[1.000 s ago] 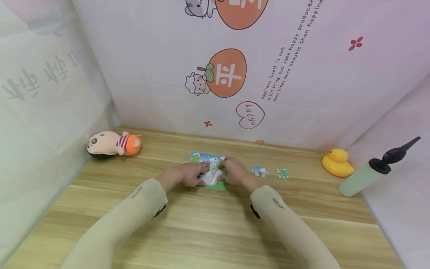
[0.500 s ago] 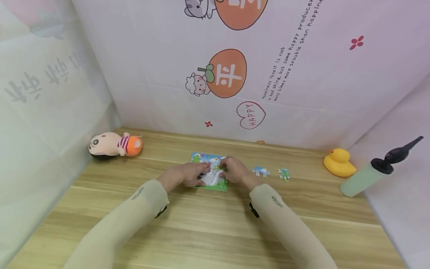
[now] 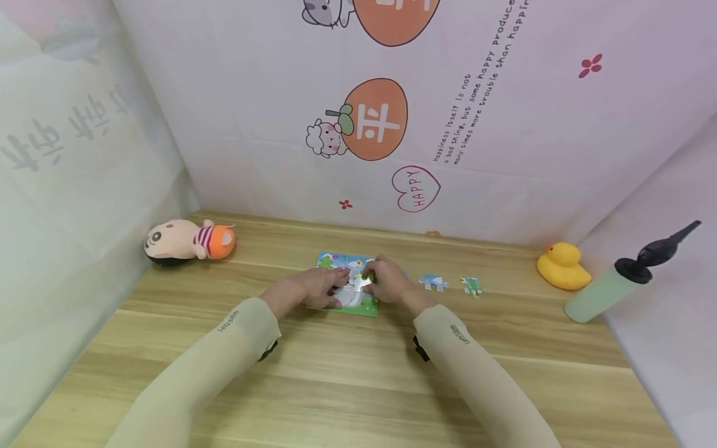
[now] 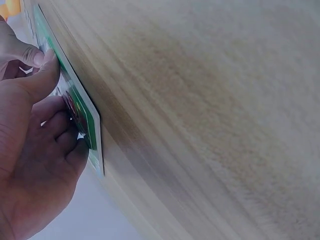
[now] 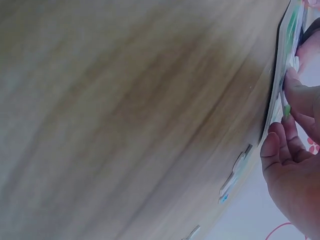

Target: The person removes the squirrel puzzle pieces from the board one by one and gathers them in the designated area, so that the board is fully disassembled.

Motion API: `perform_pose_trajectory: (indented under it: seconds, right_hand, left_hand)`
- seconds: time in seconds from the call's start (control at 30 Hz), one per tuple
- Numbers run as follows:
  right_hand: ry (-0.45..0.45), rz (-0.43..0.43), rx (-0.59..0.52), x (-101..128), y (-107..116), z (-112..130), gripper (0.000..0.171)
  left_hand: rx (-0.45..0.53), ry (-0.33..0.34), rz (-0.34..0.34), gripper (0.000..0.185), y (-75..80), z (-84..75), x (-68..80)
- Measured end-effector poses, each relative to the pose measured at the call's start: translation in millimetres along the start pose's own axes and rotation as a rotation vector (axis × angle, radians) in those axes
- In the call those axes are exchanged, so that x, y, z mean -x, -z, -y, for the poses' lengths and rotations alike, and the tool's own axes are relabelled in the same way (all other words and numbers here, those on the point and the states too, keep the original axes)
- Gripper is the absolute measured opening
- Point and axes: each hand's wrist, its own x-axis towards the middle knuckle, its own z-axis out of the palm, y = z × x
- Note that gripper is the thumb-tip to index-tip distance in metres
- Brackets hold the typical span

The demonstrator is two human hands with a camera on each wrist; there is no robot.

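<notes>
A colourful puzzle board (image 3: 366, 305) lies flat on the wooden table (image 3: 347, 379), just beyond the table's middle. My left hand (image 3: 313, 287) rests on the board's left part, thumb and fingers pressing down on it (image 4: 90, 125). My right hand (image 3: 388, 280) is over the board's right part and pinches a pale puzzle piece (image 3: 363, 282) at the board's centre. In the right wrist view the fingertips (image 5: 272, 145) touch the board's edge (image 5: 281, 75). Much of the picture is hidden under both hands.
Two loose puzzle pieces (image 3: 433, 282) (image 3: 472, 285) lie right of the board. A yellow rubber duck (image 3: 562, 266) and a leaning green bottle with a black top (image 3: 607, 294) are at the far right. A plush doll (image 3: 187, 239) lies at the far left. Printed cloth walls surround the table.
Both hands stay on the board. The right hand's fingers have shifted slightly toward the centre, working the pale piece; the camera view has tipped a little.
</notes>
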Motion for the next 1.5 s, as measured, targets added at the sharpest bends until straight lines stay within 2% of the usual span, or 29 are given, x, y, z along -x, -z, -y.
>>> perform_pose_trajectory:
  seconds: [0.27, 0.5, 0.7, 0.87, 1.03, 1.23, 1.5]
  right_hand:
    - [0.028, -0.014, -0.012, 2.6, -1.1, 1.5, 0.026]
    - [0.032, -0.018, -0.076, 9.2, 1.4, 3.8, 0.022]
    - [0.044, -0.058, -0.1, 11.0, 2.6, 0.9, 0.019]
    - [0.061, -0.077, -0.081, 13.8, 2.8, 0.4, 0.013]
    - [0.049, -0.075, -0.065, 15.7, 3.5, 1.5, 0.014]
    - [0.037, -0.089, -0.032, 16.7, 3.9, 2.1, 0.012]
    - [0.029, -0.107, 0.039, 20.4, 2.5, 5.6, 0.01]
  left_hand:
    - [0.005, 0.008, -0.012, 0.078, 3.5, -0.2, 1.8]
    - [0.019, -0.002, -0.011, 0.075, 2.7, 2.9, 2.5]
    - [0.025, -0.014, -0.024, 0.073, 1.9, 6.1, 2.2]
    - [0.026, 0.0, -0.017, 0.073, 3.7, 4.5, 3.0]
    - [0.034, -0.004, -0.021, 0.066, 4.8, 2.5, 3.0]
    - [-0.006, -0.03, -0.039, 0.06, 1.2, 1.4, 0.4]
    - [-0.006, -0.019, -0.042, 0.06, -3.1, -0.6, -0.9]
